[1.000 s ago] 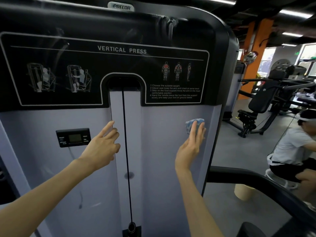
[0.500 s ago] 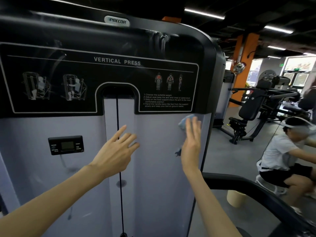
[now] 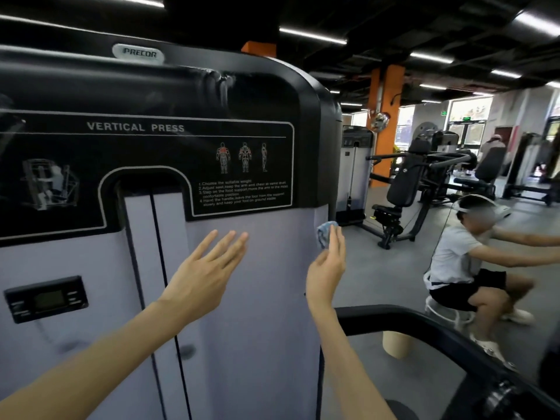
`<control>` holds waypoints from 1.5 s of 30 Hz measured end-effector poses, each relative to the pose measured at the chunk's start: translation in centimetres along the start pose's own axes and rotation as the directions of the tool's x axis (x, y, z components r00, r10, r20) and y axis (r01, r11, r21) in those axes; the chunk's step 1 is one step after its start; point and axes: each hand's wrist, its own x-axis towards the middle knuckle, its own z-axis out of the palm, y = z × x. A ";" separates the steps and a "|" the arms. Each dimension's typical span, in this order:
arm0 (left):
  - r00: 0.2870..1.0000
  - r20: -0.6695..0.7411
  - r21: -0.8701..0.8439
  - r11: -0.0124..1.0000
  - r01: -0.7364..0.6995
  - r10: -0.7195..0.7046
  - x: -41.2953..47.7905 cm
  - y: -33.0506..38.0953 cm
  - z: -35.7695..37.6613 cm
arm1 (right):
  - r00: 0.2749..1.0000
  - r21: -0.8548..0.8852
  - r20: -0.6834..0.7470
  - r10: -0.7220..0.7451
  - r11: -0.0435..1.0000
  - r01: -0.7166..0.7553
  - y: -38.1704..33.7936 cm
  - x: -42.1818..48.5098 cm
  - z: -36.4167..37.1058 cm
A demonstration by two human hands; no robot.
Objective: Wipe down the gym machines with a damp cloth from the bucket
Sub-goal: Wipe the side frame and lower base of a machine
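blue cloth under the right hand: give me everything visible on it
The cloth is small, blue with paler mottling, and looks like soft fabric. It is bunched into a wad, not spread flat. It sits at the right edge of the machine's pale grey panel, just below the black instruction placard. The straight fingers of the right hand press it against that edge and cover its right side. I cannot tell whether it is damp.

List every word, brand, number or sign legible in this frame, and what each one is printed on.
"PRECOR": silver badge atop the machine.
"VERTICAL PRESS": heading on the black instruction panel.
Four numbered instruction lines on that panel: too blurred to quote reliably.
Button labels on the small console: too small.
Green sign far off: unreadable.
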 end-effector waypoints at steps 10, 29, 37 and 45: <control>1.000 -0.008 -0.042 0.999 -0.003 0.003 0.5 -0.2 0.4 | 0.994 0.147 0.036 0.106 0.983 -0.110 -1.6 3.9 1.4; 0.999 -0.020 -0.040 0.998 -0.048 0.047 0.1 -0.6 -0.8 | 0.998 0.181 -0.023 -0.057 0.982 0.060 -2.1 -3.0 1.2; 0.994 -0.034 -0.002 0.994 -0.109 0.108 -3.9 -2.7 -1.1 | 0.997 0.226 0.001 -0.080 0.971 0.078 -6.9 -4.5 4.3; 1.000 -0.027 0.015 1.000 -0.002 0.003 -11.3 -7.2 -1.6 | 0.916 0.299 0.279 -0.287 0.933 0.201 -11.8 -12.9 7.2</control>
